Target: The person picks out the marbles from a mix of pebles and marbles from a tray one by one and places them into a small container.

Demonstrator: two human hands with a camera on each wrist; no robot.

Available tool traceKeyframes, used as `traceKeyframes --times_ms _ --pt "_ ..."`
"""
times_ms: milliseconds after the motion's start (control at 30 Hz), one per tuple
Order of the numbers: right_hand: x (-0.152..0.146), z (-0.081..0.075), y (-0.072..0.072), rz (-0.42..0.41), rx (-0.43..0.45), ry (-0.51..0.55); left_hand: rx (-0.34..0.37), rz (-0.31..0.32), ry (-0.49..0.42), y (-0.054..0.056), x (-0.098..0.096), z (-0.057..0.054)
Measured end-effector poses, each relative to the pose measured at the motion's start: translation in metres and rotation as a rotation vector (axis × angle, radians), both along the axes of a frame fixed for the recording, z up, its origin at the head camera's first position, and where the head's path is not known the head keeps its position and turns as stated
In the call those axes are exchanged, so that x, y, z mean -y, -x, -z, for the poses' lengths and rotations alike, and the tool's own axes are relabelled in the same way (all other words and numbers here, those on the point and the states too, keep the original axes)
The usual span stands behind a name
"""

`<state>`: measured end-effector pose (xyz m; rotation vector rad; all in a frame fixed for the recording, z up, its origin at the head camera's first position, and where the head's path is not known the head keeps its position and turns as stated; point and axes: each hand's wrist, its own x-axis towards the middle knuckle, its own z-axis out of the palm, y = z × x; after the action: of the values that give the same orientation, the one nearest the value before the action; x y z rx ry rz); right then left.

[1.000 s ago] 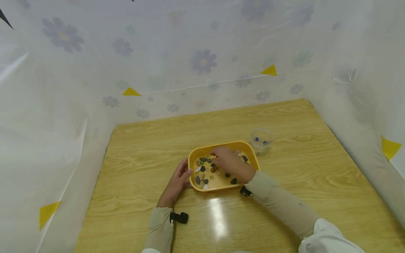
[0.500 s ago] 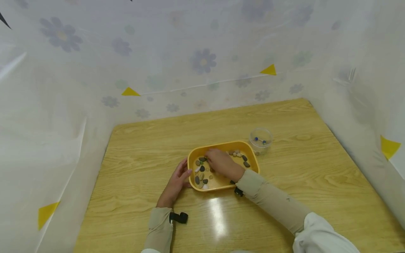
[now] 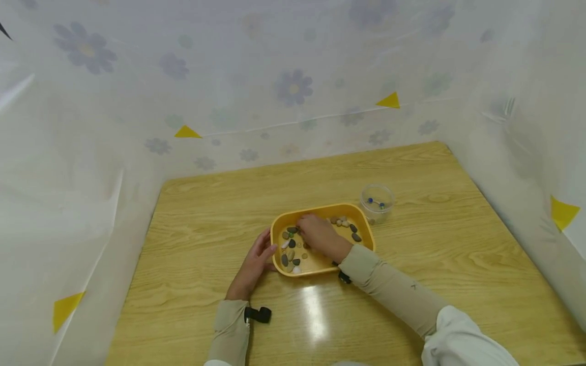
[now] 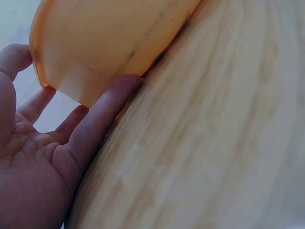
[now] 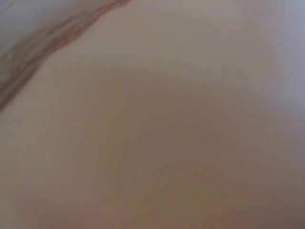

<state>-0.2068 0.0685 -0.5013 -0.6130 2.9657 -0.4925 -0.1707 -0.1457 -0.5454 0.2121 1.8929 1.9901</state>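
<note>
In the head view a yellow tray (image 3: 316, 262) of pebbles and small glass-like pieces lies on the table. My left hand (image 3: 253, 264) holds its left end, thumb at the rim and fingers along the outer wall. The left wrist view shows the same hand (image 4: 57, 148) against the tray wall (image 4: 109, 43). My right hand (image 3: 321, 235) reaches down into the tray's back left part. Its fingertips are hidden, so whether they hold a piece cannot be seen. Dark pebbles (image 3: 356, 237) and a white pebble (image 3: 296, 270) lie around it. Only a blur fills the right wrist view.
A clear round container (image 3: 378, 213) with blue beads or marbles (image 3: 370, 201) stands just beyond the tray's back right corner. The wood-grain table (image 3: 220, 208) is enclosed by pale flowered sheeting (image 3: 256, 91) at the back and sides.
My right hand has moved left inside the tray, uncovering pebbles on the right side, and has stayed nearly still over the last half second. My left hand keeps its place on the tray.
</note>
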Motion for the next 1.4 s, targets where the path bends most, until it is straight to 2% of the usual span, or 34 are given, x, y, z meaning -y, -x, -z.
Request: traceKeyframes --times_ms 233,633,800,967,1167,1400 --pt "0.0 0.003 0.002 -0.008 -0.026 0.028 -0.006 0.002 0.013 0.0 0.0 0.001" --pt "0.002 0.008 0.005 -0.007 -0.04 0.055 0.026 0.019 -0.003 0.002 0.002 0.0" --pt "0.003 0.007 0.005 -0.004 -0.018 0.068 0.005 -0.01 0.014 0.001 0.002 0.002" --pt "0.004 0.007 0.007 0.012 0.018 0.075 0.0 -0.001 -0.003 0.0 0.002 0.001" --pt "0.004 0.01 0.009 0.019 0.041 0.092 0.017 0.016 -0.007 0.0 0.002 -0.004" --pt "0.004 0.008 0.007 0.044 0.04 0.1 0.018 0.047 0.004 -0.006 0.0 -0.024"
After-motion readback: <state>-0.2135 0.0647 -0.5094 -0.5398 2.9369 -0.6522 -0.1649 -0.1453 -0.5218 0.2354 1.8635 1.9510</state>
